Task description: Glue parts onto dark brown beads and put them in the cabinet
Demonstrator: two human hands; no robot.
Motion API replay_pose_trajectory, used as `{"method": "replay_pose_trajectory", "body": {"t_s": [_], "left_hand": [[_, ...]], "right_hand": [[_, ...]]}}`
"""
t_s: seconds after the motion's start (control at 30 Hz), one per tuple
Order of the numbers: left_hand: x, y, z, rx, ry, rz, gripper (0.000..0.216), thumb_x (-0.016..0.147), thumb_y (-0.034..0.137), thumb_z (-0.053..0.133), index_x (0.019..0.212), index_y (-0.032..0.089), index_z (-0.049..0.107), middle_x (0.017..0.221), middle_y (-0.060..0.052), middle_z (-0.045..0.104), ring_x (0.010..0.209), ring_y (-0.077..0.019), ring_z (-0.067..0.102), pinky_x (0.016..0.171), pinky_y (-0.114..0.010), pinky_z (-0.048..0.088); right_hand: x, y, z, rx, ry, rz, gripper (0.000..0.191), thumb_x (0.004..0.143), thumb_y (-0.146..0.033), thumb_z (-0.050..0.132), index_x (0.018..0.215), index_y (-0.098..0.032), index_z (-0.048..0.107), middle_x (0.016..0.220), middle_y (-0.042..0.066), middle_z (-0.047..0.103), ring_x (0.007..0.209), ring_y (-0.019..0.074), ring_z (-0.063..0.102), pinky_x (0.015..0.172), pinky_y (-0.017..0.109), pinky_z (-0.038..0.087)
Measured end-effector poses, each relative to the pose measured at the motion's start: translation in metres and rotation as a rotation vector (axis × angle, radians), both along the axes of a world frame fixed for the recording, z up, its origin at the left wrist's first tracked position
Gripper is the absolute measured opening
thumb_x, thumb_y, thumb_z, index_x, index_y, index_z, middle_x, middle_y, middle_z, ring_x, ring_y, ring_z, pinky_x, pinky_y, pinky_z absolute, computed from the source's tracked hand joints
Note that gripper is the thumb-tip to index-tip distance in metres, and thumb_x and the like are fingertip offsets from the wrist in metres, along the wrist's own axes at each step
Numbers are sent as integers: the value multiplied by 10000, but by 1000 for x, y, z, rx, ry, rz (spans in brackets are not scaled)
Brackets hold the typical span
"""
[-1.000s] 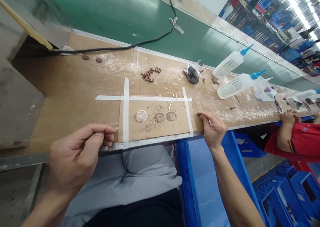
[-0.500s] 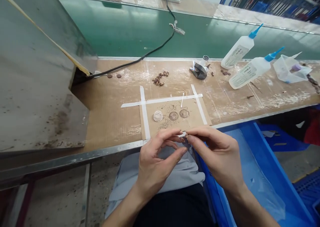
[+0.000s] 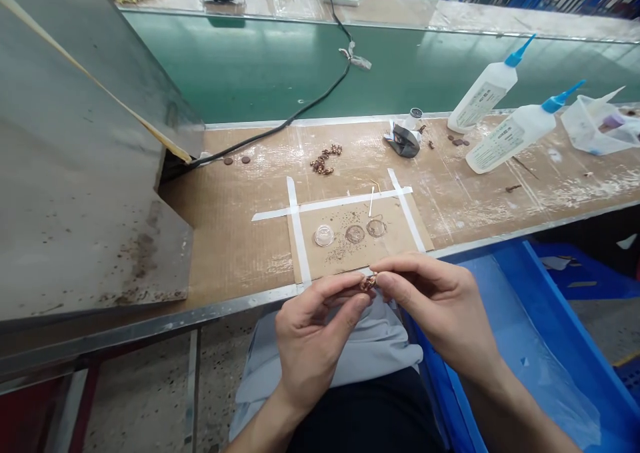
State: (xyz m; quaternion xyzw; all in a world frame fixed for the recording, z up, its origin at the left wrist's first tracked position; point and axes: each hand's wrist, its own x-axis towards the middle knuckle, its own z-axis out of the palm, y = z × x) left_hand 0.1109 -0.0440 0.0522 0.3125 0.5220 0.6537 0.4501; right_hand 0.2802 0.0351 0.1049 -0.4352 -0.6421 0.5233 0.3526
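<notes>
Both hands met just in front of the near edge of the table [image 3: 225, 240], over the person's lap. The left hand [image 3: 313, 333] and the right hand [image 3: 440, 306] each pinched the same small copper-coloured piece [image 3: 369, 283] between thumb and fingertips, so it hung between them, clear of the table top (its exact shape was too small to make out).

Just beyond the hands, a cardboard sheet [image 3: 350, 253] was fixed to the table with strips of white tape [image 3: 296, 230]. On it lay three clear round discs in a row: the left disc [image 3: 324, 235], the middle disc [image 3: 355, 233] and the right disc [image 3: 376, 227], with dark specks scattered around them. A thin white stick [image 3: 371, 201] lay across the sheet's far edge.

Farther back sat a loose pile of copper parts [image 3: 326, 160], well apart from the hands. To the right, two white squeeze bottles with blue nozzles lay tilted, the far bottle [image 3: 487, 93] and the near bottle [image 3: 515, 130]. A black cable [image 3: 280, 123] ran across the green conveyor belt [image 3: 250, 66]. A blue crate [image 3: 525, 346] stood below the right hand.
</notes>
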Motion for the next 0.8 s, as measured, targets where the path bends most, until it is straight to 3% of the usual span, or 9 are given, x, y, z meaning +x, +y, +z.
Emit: {"method": "replay_pose_trajectory", "body": {"t_s": [0.17, 0.37, 0.8], "left_hand": [[1, 6, -1, -10, -359, -130, 156, 985, 316, 983, 1115, 240, 943, 974, -83, 911, 828, -248, 884, 788, -325, 761], [0, 9, 2, -124, -636, -251, 187, 978, 346, 988, 1084, 200, 937, 919, -93, 886, 721, -168, 836, 688, -211, 697], [4, 8, 5, -123, -695, -285, 181, 976, 351, 996, 1075, 212, 934, 915, -85, 882, 739, -170, 845, 675, -200, 693]], "right_hand": [[-3, 6, -2, -151, 117, 27, 128, 1066, -366, 908, 991, -262, 916, 832, -3, 821, 726, 173, 783, 676, 251, 689], [-4, 12, -4, -173, 93, 26, 236, 1049, -461, 927, 953, -248, 894, 786, -1, 795, 638, 164, 728, 597, 260, 652], [-1, 13, -3, -226, 155, 48, 273, 1025, -487, 957, 923, -242, 889, 746, -18, 770, 630, 145, 714, 596, 233, 634]]}}
